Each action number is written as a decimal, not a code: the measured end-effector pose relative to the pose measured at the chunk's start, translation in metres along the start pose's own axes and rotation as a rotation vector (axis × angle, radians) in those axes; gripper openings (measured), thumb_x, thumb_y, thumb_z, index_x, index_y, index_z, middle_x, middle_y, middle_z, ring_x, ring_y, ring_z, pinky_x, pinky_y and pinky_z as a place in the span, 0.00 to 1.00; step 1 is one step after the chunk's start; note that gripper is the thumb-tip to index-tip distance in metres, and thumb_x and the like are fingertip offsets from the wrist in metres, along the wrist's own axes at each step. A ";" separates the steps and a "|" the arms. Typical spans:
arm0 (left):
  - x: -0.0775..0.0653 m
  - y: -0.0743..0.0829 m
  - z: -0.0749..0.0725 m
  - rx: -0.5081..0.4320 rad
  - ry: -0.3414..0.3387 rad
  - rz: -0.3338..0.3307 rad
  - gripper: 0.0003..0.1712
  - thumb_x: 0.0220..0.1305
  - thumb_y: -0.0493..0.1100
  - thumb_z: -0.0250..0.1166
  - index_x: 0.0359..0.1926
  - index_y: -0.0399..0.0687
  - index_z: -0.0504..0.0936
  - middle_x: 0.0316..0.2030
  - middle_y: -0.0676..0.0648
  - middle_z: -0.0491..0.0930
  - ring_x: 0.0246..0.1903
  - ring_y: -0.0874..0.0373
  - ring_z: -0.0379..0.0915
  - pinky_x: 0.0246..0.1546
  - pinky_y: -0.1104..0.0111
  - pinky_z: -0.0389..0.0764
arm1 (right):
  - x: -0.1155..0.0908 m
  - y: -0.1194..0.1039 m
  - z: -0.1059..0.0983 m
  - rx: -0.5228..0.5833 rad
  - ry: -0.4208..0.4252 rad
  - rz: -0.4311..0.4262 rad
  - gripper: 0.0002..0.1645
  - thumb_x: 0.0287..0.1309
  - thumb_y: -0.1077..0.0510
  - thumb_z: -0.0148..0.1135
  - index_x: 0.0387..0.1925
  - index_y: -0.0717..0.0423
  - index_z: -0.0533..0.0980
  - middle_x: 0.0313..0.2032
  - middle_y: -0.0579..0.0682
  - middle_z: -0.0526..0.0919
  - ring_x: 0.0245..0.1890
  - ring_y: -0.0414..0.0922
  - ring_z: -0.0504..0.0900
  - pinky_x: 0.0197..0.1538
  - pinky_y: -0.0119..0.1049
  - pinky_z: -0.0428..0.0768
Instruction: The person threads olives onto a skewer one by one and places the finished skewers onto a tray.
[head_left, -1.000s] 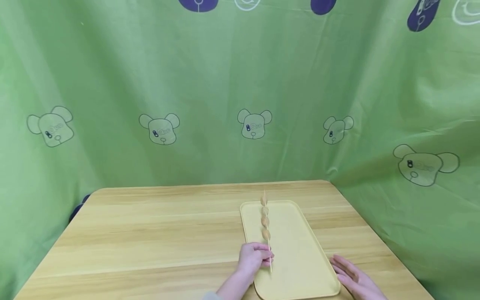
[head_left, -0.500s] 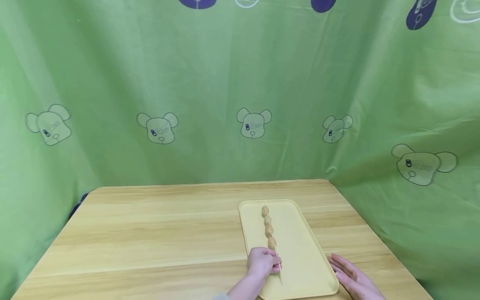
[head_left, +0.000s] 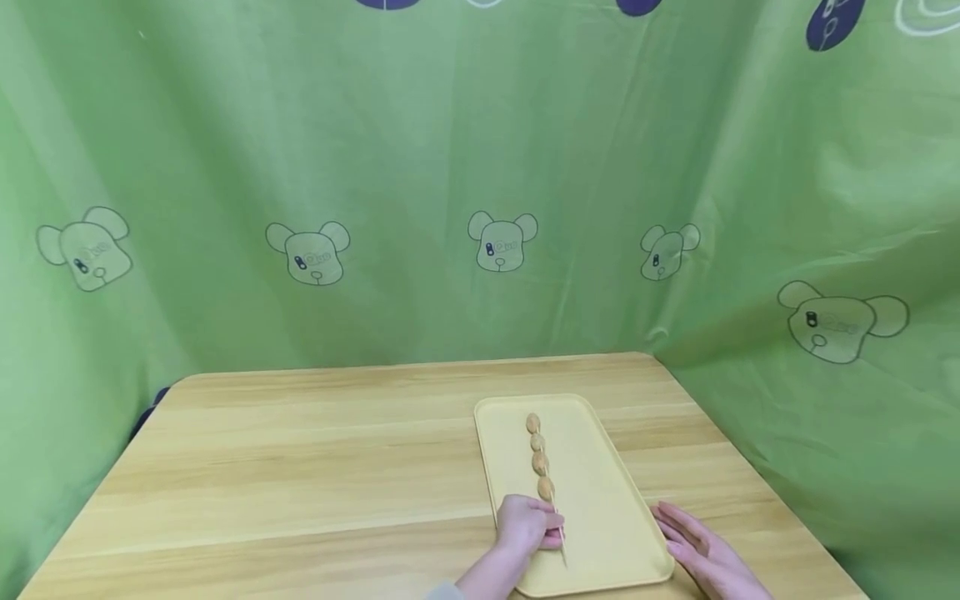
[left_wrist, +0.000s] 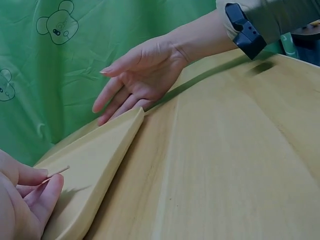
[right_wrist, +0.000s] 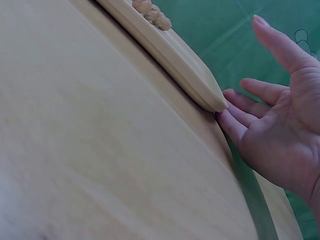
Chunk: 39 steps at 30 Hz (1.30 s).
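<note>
In the head view, my left hand point(head_left: 522, 527) pinches the bare end of a wooden skewer point(head_left: 564, 552) between thumb and fingers. Several brown lumpy balls point(head_left: 540, 463) are threaded along its far part, low over the left half of a pale yellow rectangular tray point(head_left: 607, 517). The left wrist view shows the skewer's end point(left_wrist: 61, 171) poking out between thumb and fingertips, close over the tray point(left_wrist: 107, 165). My right hand point(head_left: 708, 557) is at the tray's near right corner. Its fingers look straight in the right wrist view, with the fingertips point(right_wrist: 231, 95) right at the rim.
The tray lies on the right half of a light wooden table point(head_left: 300, 483). A green curtain point(head_left: 412, 167) with bear prints hangs behind the table and along its sides. A dark band device point(left_wrist: 245, 31) sits on the right wrist.
My left hand has moved right and slightly nearer, lowering the skewer with its balls onto or close over the tray. The right hand has stayed at the tray's corner.
</note>
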<state>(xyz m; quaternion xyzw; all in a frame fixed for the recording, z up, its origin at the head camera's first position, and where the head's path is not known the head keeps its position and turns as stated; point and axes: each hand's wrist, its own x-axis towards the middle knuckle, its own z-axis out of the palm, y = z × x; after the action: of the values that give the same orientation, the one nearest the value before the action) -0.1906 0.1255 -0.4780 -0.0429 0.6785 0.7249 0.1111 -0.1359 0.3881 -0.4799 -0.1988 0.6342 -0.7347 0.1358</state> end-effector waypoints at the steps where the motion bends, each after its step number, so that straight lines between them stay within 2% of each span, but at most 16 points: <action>1: 0.000 0.000 0.000 0.001 0.000 0.002 0.05 0.48 0.24 0.64 0.30 0.27 0.80 0.19 0.44 0.79 0.18 0.57 0.78 0.21 0.70 0.80 | 0.000 -0.001 0.001 -0.013 0.000 0.002 0.28 0.68 0.69 0.36 0.67 0.64 0.46 0.59 0.31 0.68 0.58 0.27 0.64 0.56 0.21 0.64; 5: -0.001 0.001 -0.001 -0.009 0.008 0.015 0.06 0.48 0.24 0.64 0.30 0.26 0.80 0.18 0.43 0.79 0.18 0.56 0.79 0.20 0.69 0.80 | 0.002 -0.004 0.002 -0.068 0.019 0.041 0.36 0.68 0.68 0.37 0.61 0.84 0.29 0.58 0.29 0.67 0.58 0.26 0.64 0.56 0.20 0.64; 8: -0.001 0.001 -0.002 -0.021 0.007 0.013 0.06 0.48 0.25 0.64 0.31 0.25 0.80 0.18 0.42 0.79 0.18 0.55 0.79 0.21 0.68 0.81 | 0.003 -0.004 0.001 -0.074 0.017 0.062 0.37 0.68 0.68 0.37 0.60 0.84 0.27 0.57 0.27 0.67 0.57 0.25 0.64 0.56 0.20 0.64; 12: -0.001 0.001 -0.005 -0.022 0.003 0.005 0.08 0.49 0.25 0.64 0.34 0.24 0.80 0.19 0.42 0.79 0.19 0.56 0.78 0.22 0.68 0.81 | 0.004 -0.002 -0.001 -0.052 -0.011 0.041 0.36 0.68 0.68 0.36 0.60 0.84 0.27 0.58 0.28 0.67 0.58 0.25 0.63 0.56 0.20 0.64; 14: -0.001 0.003 -0.006 -0.021 0.000 0.004 0.10 0.50 0.25 0.64 0.36 0.22 0.79 0.20 0.42 0.80 0.19 0.55 0.79 0.22 0.68 0.81 | 0.005 -0.001 -0.002 -0.023 -0.024 0.020 0.32 0.68 0.69 0.35 0.66 0.76 0.35 0.59 0.30 0.67 0.58 0.26 0.63 0.56 0.20 0.63; 16: -0.002 0.005 -0.007 -0.020 -0.006 0.004 0.13 0.50 0.25 0.64 0.39 0.20 0.77 0.21 0.42 0.80 0.20 0.55 0.79 0.24 0.68 0.81 | 0.005 0.000 -0.003 0.009 -0.050 -0.010 0.29 0.68 0.70 0.34 0.69 0.63 0.46 0.60 0.31 0.67 0.59 0.27 0.63 0.57 0.20 0.63; 19: -0.003 0.008 -0.009 -0.018 -0.011 0.008 0.17 0.49 0.24 0.64 0.43 0.18 0.75 0.24 0.41 0.80 0.21 0.53 0.79 0.25 0.67 0.82 | 0.006 0.001 -0.004 0.043 -0.084 -0.050 0.28 0.67 0.71 0.34 0.62 0.43 0.58 0.60 0.33 0.67 0.60 0.28 0.63 0.57 0.20 0.62; 23: -0.004 0.013 -0.015 0.003 -0.025 0.015 0.20 0.48 0.24 0.63 0.45 0.18 0.73 0.26 0.39 0.81 0.23 0.51 0.80 0.27 0.66 0.82 | 0.008 0.001 -0.006 0.036 -0.089 -0.079 0.30 0.67 0.72 0.34 0.61 0.40 0.60 0.60 0.33 0.68 0.60 0.29 0.63 0.57 0.21 0.63; 26: -0.004 0.017 -0.021 0.035 -0.048 0.027 0.21 0.49 0.25 0.64 0.45 0.18 0.73 0.28 0.39 0.81 0.26 0.50 0.80 0.29 0.65 0.82 | 0.009 0.001 -0.008 -0.008 -0.043 -0.070 0.28 0.67 0.72 0.35 0.61 0.43 0.59 0.59 0.33 0.69 0.59 0.29 0.65 0.56 0.20 0.64; 29: -0.005 0.023 -0.029 0.045 -0.076 0.037 0.22 0.50 0.28 0.65 0.46 0.19 0.72 0.30 0.40 0.81 0.29 0.49 0.80 0.32 0.63 0.82 | 0.011 -0.002 -0.007 -0.094 0.020 -0.052 0.28 0.67 0.71 0.36 0.67 0.62 0.51 0.58 0.31 0.69 0.57 0.28 0.66 0.55 0.19 0.64; 31: -0.005 0.026 -0.036 0.047 -0.091 0.042 0.23 0.51 0.30 0.65 0.47 0.20 0.72 0.31 0.42 0.81 0.31 0.49 0.80 0.34 0.63 0.82 | 0.013 -0.006 -0.005 -0.191 0.080 -0.035 0.29 0.67 0.70 0.37 0.66 0.76 0.44 0.56 0.29 0.70 0.56 0.26 0.66 0.53 0.18 0.65; 33: -0.005 0.028 -0.044 0.031 -0.101 0.051 0.24 0.51 0.31 0.65 0.48 0.20 0.71 0.31 0.43 0.81 0.32 0.48 0.80 0.35 0.62 0.82 | 0.016 -0.010 -0.003 -0.292 0.144 -0.015 0.32 0.67 0.69 0.39 0.62 0.84 0.38 0.55 0.26 0.69 0.55 0.24 0.66 0.52 0.17 0.64; 35: -0.004 0.031 -0.052 0.020 -0.103 0.066 0.25 0.52 0.32 0.65 0.49 0.20 0.70 0.32 0.42 0.82 0.34 0.47 0.79 0.36 0.61 0.81 | 0.019 -0.015 0.000 -0.392 0.217 0.028 0.32 0.68 0.66 0.40 0.62 0.83 0.41 0.54 0.25 0.68 0.53 0.22 0.66 0.51 0.16 0.64; 39: 0.001 0.036 -0.072 0.016 -0.093 0.093 0.26 0.53 0.34 0.64 0.51 0.22 0.71 0.35 0.38 0.81 0.36 0.44 0.79 0.38 0.58 0.80 | 0.026 -0.025 0.005 -0.512 0.315 0.112 0.33 0.70 0.58 0.43 0.66 0.74 0.48 0.62 0.46 0.66 0.53 0.20 0.63 0.51 0.17 0.64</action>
<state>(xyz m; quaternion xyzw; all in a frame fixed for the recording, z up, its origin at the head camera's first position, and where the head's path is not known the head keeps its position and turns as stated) -0.2057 0.0522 -0.4490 0.0233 0.6794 0.7252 0.1089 -0.1551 0.3756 -0.4519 -0.0752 0.8219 -0.5643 0.0215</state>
